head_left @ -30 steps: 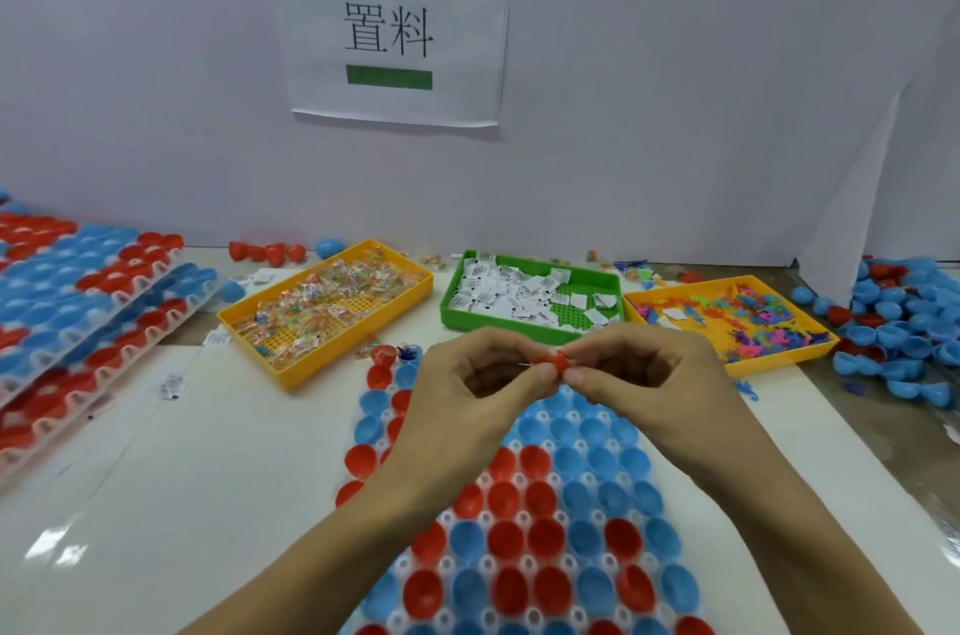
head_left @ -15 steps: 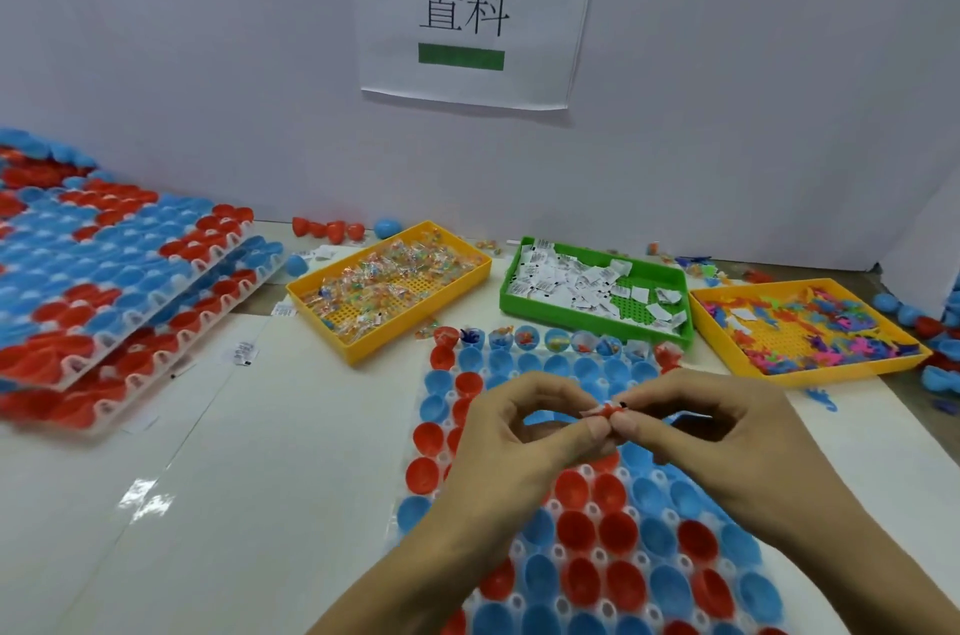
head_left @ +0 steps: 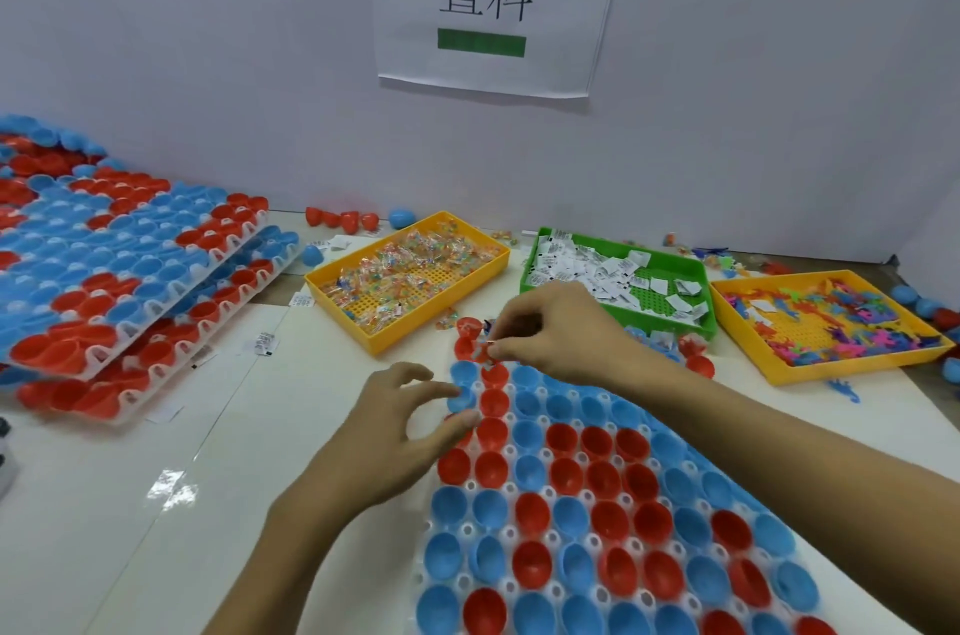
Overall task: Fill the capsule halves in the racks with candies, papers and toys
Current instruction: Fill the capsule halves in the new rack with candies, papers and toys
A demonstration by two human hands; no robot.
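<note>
My right hand [head_left: 558, 330] pinches a small red toy [head_left: 485, 352] between thumb and fingertips, just above the far left corner of the near rack [head_left: 597, 504] of red and blue capsule halves. My left hand [head_left: 395, 431] hovers at that rack's left edge, fingers loosely spread, holding nothing. Along the bench's far edge sit the candy tray [head_left: 408, 281], the green paper tray [head_left: 618, 278] and the toy tray [head_left: 826, 322]. Stacked filled racks [head_left: 119, 281] lie at the bench's left edge.
</note>
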